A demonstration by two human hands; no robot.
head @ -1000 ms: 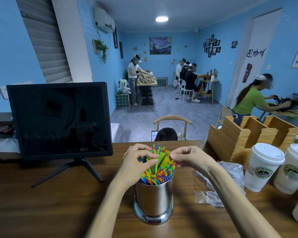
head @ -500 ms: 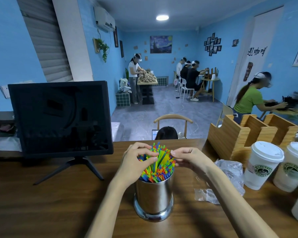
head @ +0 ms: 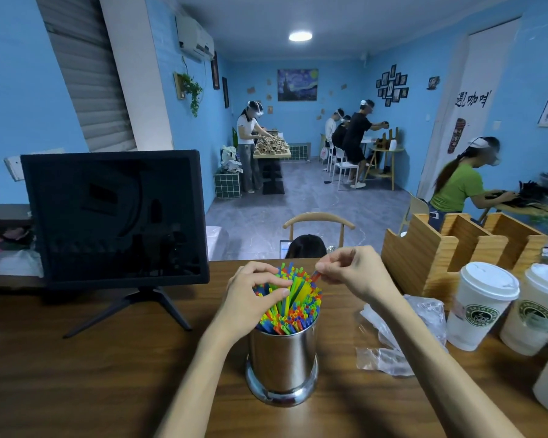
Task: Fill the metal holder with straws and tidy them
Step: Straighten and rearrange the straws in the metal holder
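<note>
Since half a second ago our right hand (head: 351,271) has lifted off the bundle and drawn up and to the right, and it now pinches the tip of one red straw (head: 314,274) between thumb and fingertips, just above the far right edge of the bundle. Our left hand (head: 250,295) has stayed on the left side of the straws (head: 293,306), fingers curled over the tops and holding the bundle, the thumb lying across the green ones. We see the straws standing packed in the metal holder (head: 282,358), their coloured ends fanning slightly above its rim, a few leaning toward the back. We have the holder upright on the wooden counter (head: 108,374), near its front edge, between our forearms. Just right of it a crumpled clear plastic bag (head: 402,336) lies on the counter, partly under our right forearm. Farther right stand two lidded paper cups (head: 483,308) side by side, with a wooden organizer (head: 424,251) behind them. To the left a dark monitor (head: 114,216) stands on its splayed stand.
</note>
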